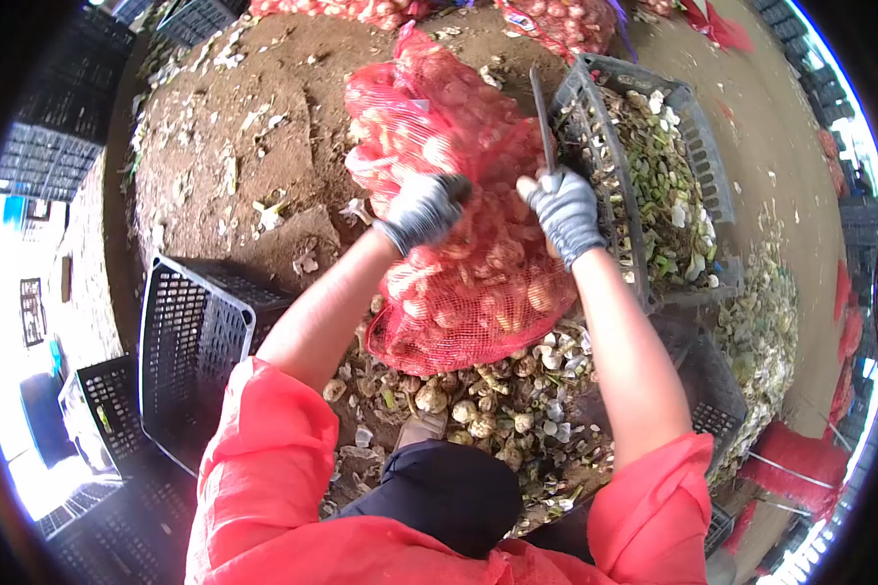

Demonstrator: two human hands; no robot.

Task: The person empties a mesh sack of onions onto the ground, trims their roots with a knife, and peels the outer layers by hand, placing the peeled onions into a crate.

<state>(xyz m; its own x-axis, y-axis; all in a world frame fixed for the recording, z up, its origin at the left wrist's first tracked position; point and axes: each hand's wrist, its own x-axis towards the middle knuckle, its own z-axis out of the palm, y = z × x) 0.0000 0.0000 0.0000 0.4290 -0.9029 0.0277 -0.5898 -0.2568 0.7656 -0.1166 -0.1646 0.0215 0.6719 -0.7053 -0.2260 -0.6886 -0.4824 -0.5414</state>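
Note:
A large red mesh bag (498, 263) full of garlic bulbs lies in front of me, its netting bunched and folded toward the far end. My left hand (424, 210), in a grey glove, is closed at the bag's upper left side and appears to grip the netting; its fingertips are partly hidden. In a matching glove, my right hand (566, 210) is wrapped around a knife, at the bag's right edge. The long narrow knife blade (541, 117) points up and away from me, between the bag and a dark plastic crate (610, 146).
Green and white garlic trimmings (663, 185) fill that crate. Loose garlic bulbs (478, 419) and peelings cover the ground by my knees. An open black crate (195, 341) stands to the left. More red mesh bags (566, 24) lie at the far side. Crates are stacked upper left.

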